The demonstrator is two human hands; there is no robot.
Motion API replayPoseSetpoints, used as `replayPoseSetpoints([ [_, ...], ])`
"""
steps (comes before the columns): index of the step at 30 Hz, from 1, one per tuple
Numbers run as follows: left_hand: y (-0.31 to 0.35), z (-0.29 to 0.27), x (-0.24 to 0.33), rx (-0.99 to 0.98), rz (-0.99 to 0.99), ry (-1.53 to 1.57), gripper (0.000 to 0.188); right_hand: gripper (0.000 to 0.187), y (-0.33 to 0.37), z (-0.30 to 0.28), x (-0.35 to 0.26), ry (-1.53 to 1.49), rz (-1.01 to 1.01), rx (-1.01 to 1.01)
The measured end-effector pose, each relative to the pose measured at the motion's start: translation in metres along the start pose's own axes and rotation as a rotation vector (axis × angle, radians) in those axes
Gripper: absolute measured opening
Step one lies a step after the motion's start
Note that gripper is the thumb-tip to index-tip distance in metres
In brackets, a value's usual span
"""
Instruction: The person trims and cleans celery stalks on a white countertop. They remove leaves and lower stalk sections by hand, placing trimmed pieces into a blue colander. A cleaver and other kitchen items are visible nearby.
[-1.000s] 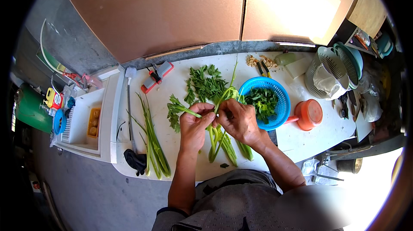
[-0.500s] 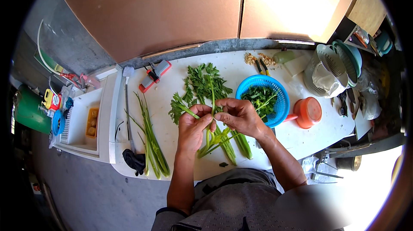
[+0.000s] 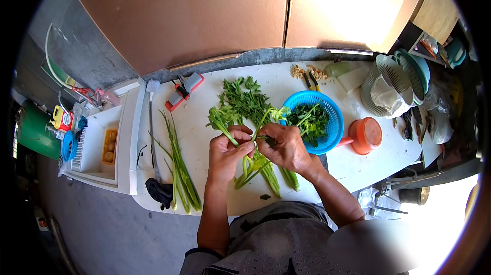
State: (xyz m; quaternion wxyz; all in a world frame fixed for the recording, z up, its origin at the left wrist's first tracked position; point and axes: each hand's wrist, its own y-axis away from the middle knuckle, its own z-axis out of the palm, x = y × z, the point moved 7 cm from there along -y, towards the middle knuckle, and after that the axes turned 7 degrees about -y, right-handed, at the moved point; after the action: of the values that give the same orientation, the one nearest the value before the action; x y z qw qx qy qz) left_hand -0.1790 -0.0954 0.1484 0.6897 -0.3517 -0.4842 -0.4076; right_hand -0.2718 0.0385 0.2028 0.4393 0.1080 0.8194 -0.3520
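Over the table, both my hands are closed on celery. My left hand (image 3: 226, 156) grips a celery stalk (image 3: 223, 125) whose leafy top points up and left. Close beside it, my right hand (image 3: 287, 147) pinches a leafy stem of celery that leans up to the right; its fingertips partly hide the grip. Beneath and beyond my hands lies a bunch of leafy celery (image 3: 246, 97), its cut stalks toward me. Right of my right hand stands a blue plastic basket (image 3: 337, 119) with picked green leaves (image 3: 313, 125) inside. Long bare green stalks (image 3: 183, 180) lie left of my left hand.
An orange dipper (image 3: 367, 135) rests right of the basket, pliers (image 3: 311, 81) behind it. A red-grey tool (image 3: 185, 92), a long-handled brush (image 3: 152, 91) and a black cloth (image 3: 159, 192) are at the left, near a white sink (image 3: 128, 137). Stacked baskets (image 3: 384, 86) stand far right.
My right hand has shifted a little right, toward the basket. The stem that stood upright between my hands now tilts right. My left hand stays nearly in place on its stalk.
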Motion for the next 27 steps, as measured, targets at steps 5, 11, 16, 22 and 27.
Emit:
replayPoseSetpoints([
  [5, 0.003, -0.005, 0.004, 0.03, 0.021, 0.012, 0.008, 0.008, -0.003, -0.036, 0.017, 0.182, 0.0, 0.262],
  [11, 0.007, -0.016, 0.011, 0.039, 0.07, 0.079, 0.009, 0.029, 0.014, -0.12, 0.044, 0.123, 0.431, 0.377],
  [16, -0.004, 0.002, 0.023, -0.005, 0.071, 0.045, 0.007, 0.034, 0.026, -0.147, 0.029, 0.531, 0.36, 0.347],
  [22, -0.017, 0.026, 0.045, -0.009, 0.082, -0.055, 0.01, 0.021, 0.008, -0.089, -0.001, -0.092, 0.237, 0.144],
  [27, -0.018, 0.033, 0.048, 0.063, 0.066, -0.13, 0.017, 0.025, -0.009, -0.054, -0.017, -0.16, 0.131, 0.112],
])
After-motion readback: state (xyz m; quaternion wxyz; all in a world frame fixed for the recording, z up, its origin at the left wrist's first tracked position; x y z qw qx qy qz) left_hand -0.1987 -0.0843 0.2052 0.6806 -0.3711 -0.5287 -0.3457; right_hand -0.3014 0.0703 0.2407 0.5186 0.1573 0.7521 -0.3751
